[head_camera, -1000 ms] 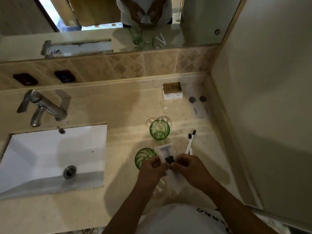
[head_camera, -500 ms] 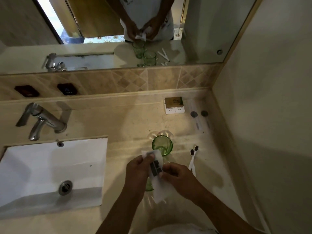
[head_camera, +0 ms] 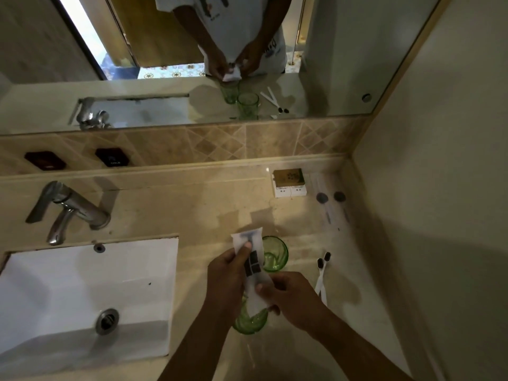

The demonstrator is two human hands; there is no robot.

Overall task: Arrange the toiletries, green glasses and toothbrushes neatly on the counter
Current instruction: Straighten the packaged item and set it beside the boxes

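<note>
Over the counter [head_camera: 192, 210], both hands pinch one white razor packet [head_camera: 251, 266]: left hand [head_camera: 229, 273] at its top, right hand [head_camera: 288, 298] lower. Two green glasses [head_camera: 275, 254] stand beneath; two toothbrushes [head_camera: 321, 276] lie at 3 o'clock; boxed toiletries [head_camera: 290, 182] at 1.

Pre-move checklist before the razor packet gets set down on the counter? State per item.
1. Razor packet gripped: ok, left hand pinches its upper part and right hand its lower part.
2. Packet clear of the counter: ok, it is held up over the glasses.
3. Far green glass upright: ok, but right behind the packet.
4. Near green glass stable: cannot tell, hands and packet cover most of it.
5. Toothbrushes out of the way: ok, lying together right of the glasses.
6. Free spot near the boxes: ok, bare counter lies in front of them.
</note>
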